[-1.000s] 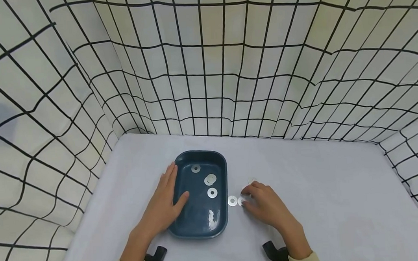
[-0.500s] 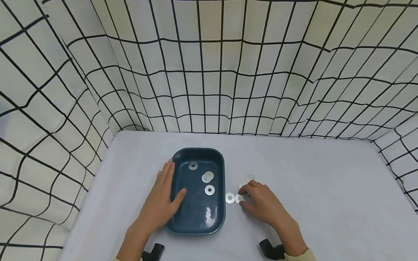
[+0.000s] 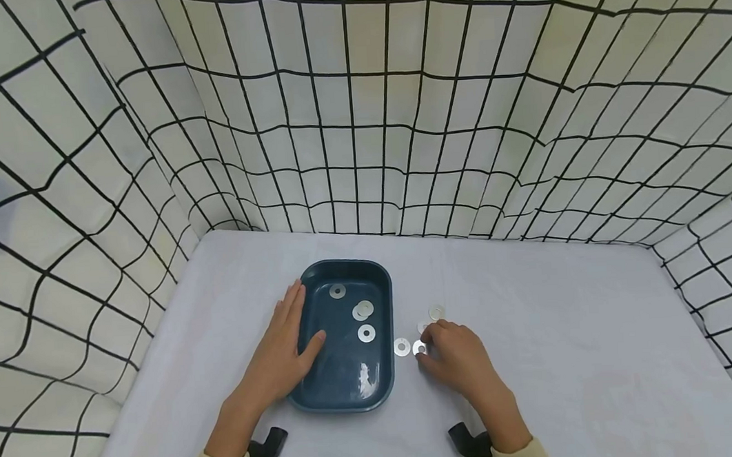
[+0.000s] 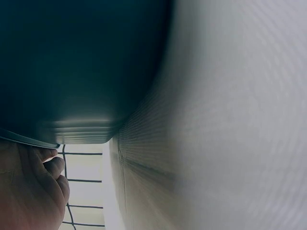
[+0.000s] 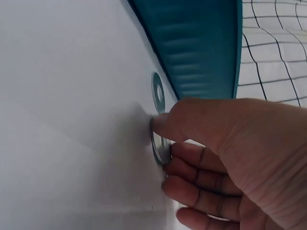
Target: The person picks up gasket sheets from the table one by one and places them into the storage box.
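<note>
A dark blue tray (image 3: 334, 389) stands on the white cloth, with several flat metal washers inside, two of them overlapping (image 3: 363, 310). My left hand (image 3: 278, 354) rests along its left rim, fingers straight and thumb over the inside. Right of the tray, my right hand (image 3: 460, 358) pinches a washer (image 5: 160, 149) by its edges between thumb and fingers, low at the cloth. Another washer (image 3: 402, 347) lies between that one and the tray wall. Beyond the fingers are a further washer (image 3: 437, 312) and one partly hidden by the hand (image 3: 423, 327).
White cloth (image 3: 582, 327) covers the table. A black grid net (image 3: 360, 125) over pale sheeting encloses its back and sides. A black wrist mount sits by each sleeve, one at the left (image 3: 268, 446) and one at the right (image 3: 470, 441).
The right thumb and fingers have closed in on the washer, and the hand has shifted slightly left. The left hand stays on the tray. The head view has tilted a little.
</note>
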A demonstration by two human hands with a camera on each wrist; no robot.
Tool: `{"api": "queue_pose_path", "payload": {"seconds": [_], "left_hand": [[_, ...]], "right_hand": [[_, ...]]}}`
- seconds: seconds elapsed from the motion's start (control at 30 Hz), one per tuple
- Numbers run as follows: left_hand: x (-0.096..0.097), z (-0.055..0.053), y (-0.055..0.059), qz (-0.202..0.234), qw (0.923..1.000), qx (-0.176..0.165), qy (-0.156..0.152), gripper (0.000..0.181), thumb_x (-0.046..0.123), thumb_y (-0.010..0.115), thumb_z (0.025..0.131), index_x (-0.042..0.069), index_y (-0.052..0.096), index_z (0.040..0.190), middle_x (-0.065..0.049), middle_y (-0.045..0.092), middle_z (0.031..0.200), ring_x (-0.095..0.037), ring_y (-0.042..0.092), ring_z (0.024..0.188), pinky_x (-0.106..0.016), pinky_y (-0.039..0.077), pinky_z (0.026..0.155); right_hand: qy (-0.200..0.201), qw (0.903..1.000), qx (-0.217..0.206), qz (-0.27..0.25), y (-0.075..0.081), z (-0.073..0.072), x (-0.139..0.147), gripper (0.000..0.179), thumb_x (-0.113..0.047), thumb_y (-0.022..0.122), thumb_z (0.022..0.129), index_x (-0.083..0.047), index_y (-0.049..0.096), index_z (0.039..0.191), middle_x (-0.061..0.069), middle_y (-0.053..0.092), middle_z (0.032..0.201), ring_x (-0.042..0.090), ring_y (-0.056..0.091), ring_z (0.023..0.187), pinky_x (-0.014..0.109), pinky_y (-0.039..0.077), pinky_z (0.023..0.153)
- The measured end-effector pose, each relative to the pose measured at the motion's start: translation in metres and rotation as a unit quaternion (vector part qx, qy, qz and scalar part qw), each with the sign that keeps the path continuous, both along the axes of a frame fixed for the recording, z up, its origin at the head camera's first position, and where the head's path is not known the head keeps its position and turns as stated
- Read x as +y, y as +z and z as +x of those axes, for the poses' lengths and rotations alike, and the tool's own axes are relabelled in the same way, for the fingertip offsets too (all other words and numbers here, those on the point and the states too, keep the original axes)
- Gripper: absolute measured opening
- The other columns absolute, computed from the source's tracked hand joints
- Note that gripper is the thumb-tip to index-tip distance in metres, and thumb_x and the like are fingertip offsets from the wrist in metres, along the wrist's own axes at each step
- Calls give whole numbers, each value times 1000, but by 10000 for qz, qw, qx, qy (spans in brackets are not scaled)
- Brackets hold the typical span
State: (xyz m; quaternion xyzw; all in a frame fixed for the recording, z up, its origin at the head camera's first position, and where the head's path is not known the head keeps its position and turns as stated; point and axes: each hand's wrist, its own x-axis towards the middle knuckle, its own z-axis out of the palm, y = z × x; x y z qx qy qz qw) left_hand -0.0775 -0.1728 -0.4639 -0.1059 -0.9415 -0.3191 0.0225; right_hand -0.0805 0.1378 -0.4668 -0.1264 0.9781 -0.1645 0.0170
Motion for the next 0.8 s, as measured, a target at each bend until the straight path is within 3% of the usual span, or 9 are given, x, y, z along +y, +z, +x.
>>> {"api": "queue_pose_path", "payload": {"seconds": [0.3, 0.47, 0.67, 0.8], "left_hand": [[0, 0, 0, -36, 9999, 94, -31, 88, 34, 64, 104, 4, 14, 170, -17, 13, 179, -42, 17, 165, -51, 13, 138], [-2, 0, 0, -79, 9999, 74, -7, 88, 35, 64, 104, 5, 14, 170, -16, 13, 180, -42, 17, 166, -58, 17, 135], [-1, -1, -1, -26, 10000, 45, -14, 89, 33, 65, 103, 4, 14, 170, -17, 12, 179, -42, 16, 166, -60, 17, 135], [-1, -1, -2, -5, 10000, -62, 7, 89, 33, 65, 104, 6, 12, 171, -14, 10, 180, -39, 14, 167, -53, 12, 137]], "right_hand": [[-381, 9985, 307, 245, 2, 6, -12, 19, -17, 86, 77, -8, 77, 90, 3, 72, 78, 14, 56, 64, 30, 48, 59], [-371, 9938, 729, 748, 0, 8, -25, 16, -15, 84, 77, -4, 73, 82, 4, 64, 65, 15, 49, 56, 29, 41, 53], [-525, 9904, 824, 978, 2, 11, -31, 19, -13, 86, 76, -2, 72, 80, 6, 61, 62, 16, 46, 55, 30, 41, 53], [-498, 9898, 872, 1006, 1, 13, -32, 16, -9, 84, 74, -1, 70, 78, 9, 62, 64, 19, 50, 56, 32, 43, 54]]}}
